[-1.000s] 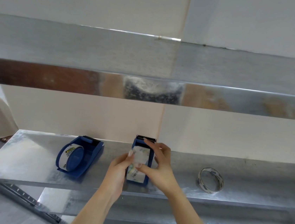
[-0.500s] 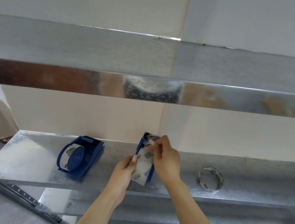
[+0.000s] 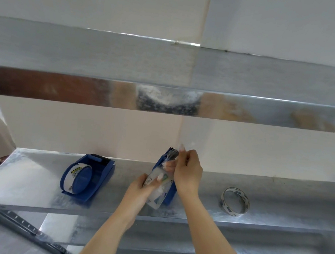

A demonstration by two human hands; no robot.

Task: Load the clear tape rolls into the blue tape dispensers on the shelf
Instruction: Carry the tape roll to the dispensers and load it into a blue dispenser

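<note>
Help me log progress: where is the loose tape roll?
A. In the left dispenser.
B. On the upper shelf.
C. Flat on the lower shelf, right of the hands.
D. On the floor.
C: the loose roll lies flat on the lower shelf, right of the held dispenser and apart from it.

Soft, even light fills the scene, perhaps from behind me. The upper shelf's front edge mirrors smeared glare; the lower shelf shines at its left. My right hand, pinching the tape end, and the clear tape roll my left hand grips look blurred. Lines bow toward the edges.
</note>
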